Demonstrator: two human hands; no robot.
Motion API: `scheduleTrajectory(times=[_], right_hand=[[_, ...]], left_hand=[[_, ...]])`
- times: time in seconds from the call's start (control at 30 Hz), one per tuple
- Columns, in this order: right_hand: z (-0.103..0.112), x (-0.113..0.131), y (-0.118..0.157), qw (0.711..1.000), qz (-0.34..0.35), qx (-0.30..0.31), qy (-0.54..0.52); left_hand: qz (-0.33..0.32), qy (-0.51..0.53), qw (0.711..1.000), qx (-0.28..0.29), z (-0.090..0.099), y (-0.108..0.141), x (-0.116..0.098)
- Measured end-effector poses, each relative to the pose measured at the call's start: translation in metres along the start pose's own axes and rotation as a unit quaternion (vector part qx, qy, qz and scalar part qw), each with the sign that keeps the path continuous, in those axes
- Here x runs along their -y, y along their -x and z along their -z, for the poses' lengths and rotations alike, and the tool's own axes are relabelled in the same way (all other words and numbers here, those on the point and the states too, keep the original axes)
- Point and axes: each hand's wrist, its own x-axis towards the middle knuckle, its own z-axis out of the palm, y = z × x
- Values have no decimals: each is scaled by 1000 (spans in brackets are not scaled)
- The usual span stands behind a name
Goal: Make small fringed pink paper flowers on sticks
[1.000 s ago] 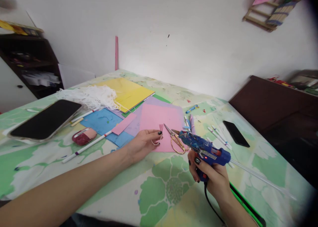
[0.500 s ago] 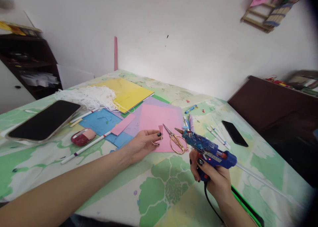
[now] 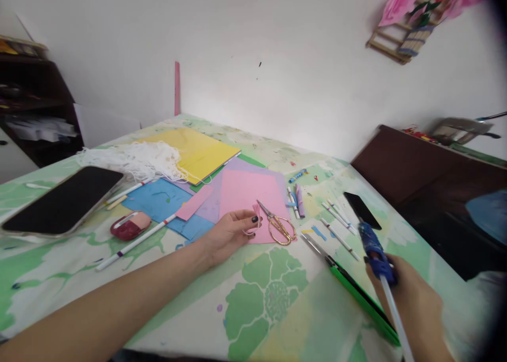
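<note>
My left hand point(image 3: 229, 234) pinches a small fringed piece of pink paper point(image 3: 256, 210), with a white string point(image 3: 251, 234) looping from it, over the near edge of a pink paper sheet point(image 3: 247, 188). Gold-handled scissors point(image 3: 280, 229) lie just right of those fingers. At the right, my right hand point(image 3: 415, 293) is wrapped around a blue glue gun point(image 3: 376, 254), blurred by motion. A long clear glue stick point(image 3: 396, 314) sticks out of its back end. Between the hands lies a green utility knife point(image 3: 356, 293), its blade pointing away from me.
Yellow sheets point(image 3: 198, 148), blue sheets point(image 3: 158, 198) and a heap of white string point(image 3: 138, 159) cover the left. A large phone point(image 3: 67, 198) and a pink-maroon case point(image 3: 130, 226) lie nearer. Several white paper sticks point(image 3: 340, 239) and a black phone point(image 3: 362, 210) are at right.
My right hand has swung the glue gun right and away from the left hand, its nozzle now turned away from me. The utility knife has come into fuller view. My left hand keeps its pinch.
</note>
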Motion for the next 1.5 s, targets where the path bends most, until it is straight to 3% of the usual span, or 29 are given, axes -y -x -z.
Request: scheduleTrajectory(times=[0.07, 0.17, 0.23, 0.3, 0.4, 0.47, 0.53, 0.57, 0.67, 0.73, 0.83, 0.93, 1.0, 1.27, 1.5], right_hand=[[-1, -31, -3, 994, -30, 58, 89], [-5, -69, -9, 983, -66, 134, 105], [-7, -81, -10, 978, -77, 181, 75], [-6, -77, -9, 979, -59, 180, 75], [2, -32, -2, 995, 37, 42, 79], [7, 19, 1, 996, 80, -13, -28], [6, 77, 1, 965, 163, 42, -199], [4, 105, -1, 940, 189, 98, -266], [-14, 169, -8, 865, 191, 185, -425], [-27, 192, -11, 817, 143, 207, -519], [-41, 201, -10, 750, 33, 238, -617], [-46, 198, -7, 721, -18, 237, -651], [-46, 194, -7, 718, -20, 228, -657], [-46, 185, -9, 750, 45, 205, -627], [-44, 177, -12, 805, 125, 163, -556]], left_hand=[[3, 0, 1000, -3, -1, 1, 1], [-1, 1, 1000, 2, -2, 1, 1], [-3, -4, 1000, 8, -2, 1, 1], [-3, -11, 1000, 10, -2, 1, 1], [-5, -16, 1000, 10, -1, 0, 1], [-6, -15, 1000, 7, -2, 0, 2], [-9, -12, 1000, 2, -2, 1, 3], [-11, -10, 1000, 2, -3, 1, 3], [-21, -5, 1000, 20, -4, 3, 1], [-24, -6, 999, 32, -5, 4, 0], [-20, 0, 1000, 23, -4, 3, -1], [-11, 5, 1000, 28, -3, 1, 2], [-11, -2, 999, 46, -3, 0, 4], [-36, -99, 991, 79, -5, 3, 0], [-87, -223, 969, 69, -5, 4, -8]])
